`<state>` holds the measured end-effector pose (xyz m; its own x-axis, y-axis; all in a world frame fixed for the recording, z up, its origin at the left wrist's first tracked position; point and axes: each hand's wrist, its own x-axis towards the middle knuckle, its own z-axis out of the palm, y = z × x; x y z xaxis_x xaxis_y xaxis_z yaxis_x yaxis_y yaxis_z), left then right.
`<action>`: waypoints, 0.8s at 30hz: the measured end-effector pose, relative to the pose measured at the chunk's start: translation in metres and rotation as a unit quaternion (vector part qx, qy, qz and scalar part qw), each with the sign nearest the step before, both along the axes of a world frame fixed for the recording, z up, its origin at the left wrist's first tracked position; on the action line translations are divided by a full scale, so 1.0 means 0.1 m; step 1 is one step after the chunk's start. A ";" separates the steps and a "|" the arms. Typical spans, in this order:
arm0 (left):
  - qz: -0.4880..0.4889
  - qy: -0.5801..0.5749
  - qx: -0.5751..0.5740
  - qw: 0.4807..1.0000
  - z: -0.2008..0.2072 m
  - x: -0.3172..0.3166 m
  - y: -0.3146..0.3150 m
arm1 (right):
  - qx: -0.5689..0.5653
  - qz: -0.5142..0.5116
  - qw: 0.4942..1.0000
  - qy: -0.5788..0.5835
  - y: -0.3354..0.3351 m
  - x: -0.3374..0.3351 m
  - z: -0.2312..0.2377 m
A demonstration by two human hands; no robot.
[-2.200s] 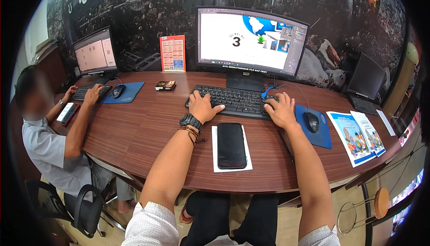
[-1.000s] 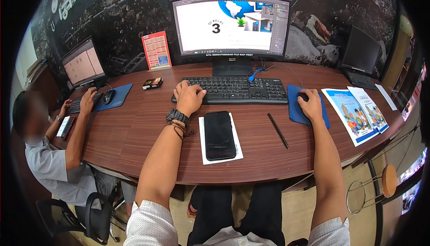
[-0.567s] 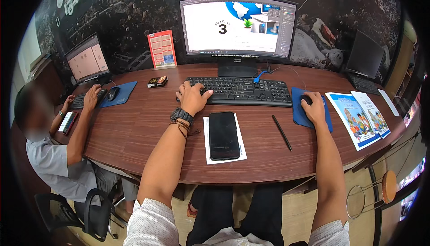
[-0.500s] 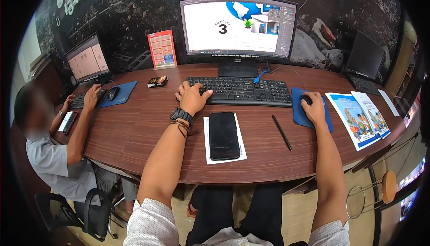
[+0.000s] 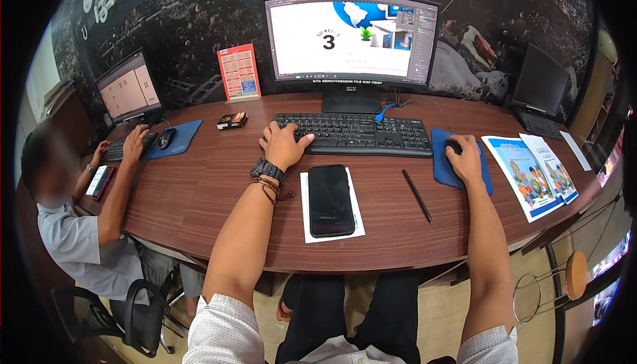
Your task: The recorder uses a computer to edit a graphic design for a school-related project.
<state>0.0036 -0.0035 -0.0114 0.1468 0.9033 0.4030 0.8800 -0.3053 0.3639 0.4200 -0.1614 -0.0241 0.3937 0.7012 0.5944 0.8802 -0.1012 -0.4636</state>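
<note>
My left hand [image 5: 284, 146] rests over the left end of a black keyboard [image 5: 365, 133], fingers spread on the keys and thumb out to the side. A black watch and beaded bracelets circle that wrist. On a blue mouse pad [image 5: 479, 177], my right hand [image 5: 464, 159] curls over a dark computer mouse [image 5: 454, 146], mostly covered by the fingers. Behind the keyboard stands a monitor [image 5: 305, 52] with a page layout that has a globe picture, a plant and a large numeral. A black phone [image 5: 332, 201] lies on white paper [image 5: 358, 221] between my forearms.
A black pen [image 5: 417, 195] lies right of the phone. Illustrated booklets [image 5: 531, 178] sit beyond the mouse pad. A small box [image 5: 231, 121] and a red sign [image 5: 239, 72] stand at back left. A person [image 5: 93, 231] works at another computer on the left. A stool [image 5: 576, 276] is at right.
Part of the curved lettering above the numeral on the monitor looks different. The view has shifted very slightly; both hands stay where they were.
</note>
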 end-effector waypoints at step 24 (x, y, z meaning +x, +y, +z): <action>0.002 0.019 0.012 1.000 0.01 -0.01 -0.01 | 0.052 0.009 0.992 -0.116 0.06 -0.21 0.12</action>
<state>0.0026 -0.0046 -0.0101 0.1585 0.8940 0.4191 0.8946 -0.3097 0.3222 0.3989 -0.1553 -0.0119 0.2260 0.6365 0.7374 0.9656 -0.0465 -0.2557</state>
